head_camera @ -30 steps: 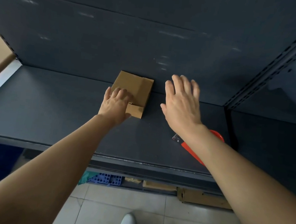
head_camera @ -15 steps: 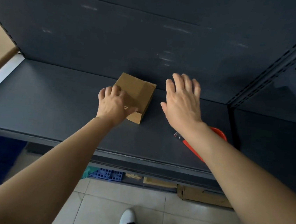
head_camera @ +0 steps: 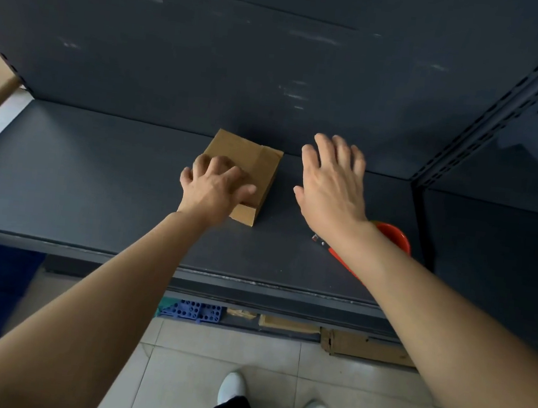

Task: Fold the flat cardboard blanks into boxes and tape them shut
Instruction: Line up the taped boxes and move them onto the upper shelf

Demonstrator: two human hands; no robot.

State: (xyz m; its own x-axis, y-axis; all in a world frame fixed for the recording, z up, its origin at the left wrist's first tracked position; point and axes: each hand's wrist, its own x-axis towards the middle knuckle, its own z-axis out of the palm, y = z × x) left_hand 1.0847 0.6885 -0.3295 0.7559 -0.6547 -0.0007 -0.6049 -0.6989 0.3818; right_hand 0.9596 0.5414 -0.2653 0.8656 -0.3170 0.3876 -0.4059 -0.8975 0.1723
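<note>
A small cardboard box (head_camera: pixel 260 166) sits on the dark grey shelf (head_camera: pixel 80 184), near the back edge and about midway along it, with its far corner close to the back panel (head_camera: pixel 209 64). A strip of tape runs across its top near the right side, and a flap end shows at the near right corner.

The left hand (head_camera: pixel 213 188) lies on the near left part of the box. Its fingers are bent and clawed down onto the top, and its thumb reaches right across the lid, so it grips the box against the shelf. The right hand (head_camera: pixel 332 190) is just to the right of the box and apart from it, palm down, with the fingers straight and spread and holding nothing.

Under the right wrist, a red tool (head_camera: pixel 393 237) lies on the shelf, mostly hidden by the arm.

Below the front edge are a tiled floor (head_camera: pixel 211 364), white shoes (head_camera: pixel 231 387), a blue perforated crate (head_camera: pixel 196 311) and flat cardboard (head_camera: pixel 365 347).
</note>
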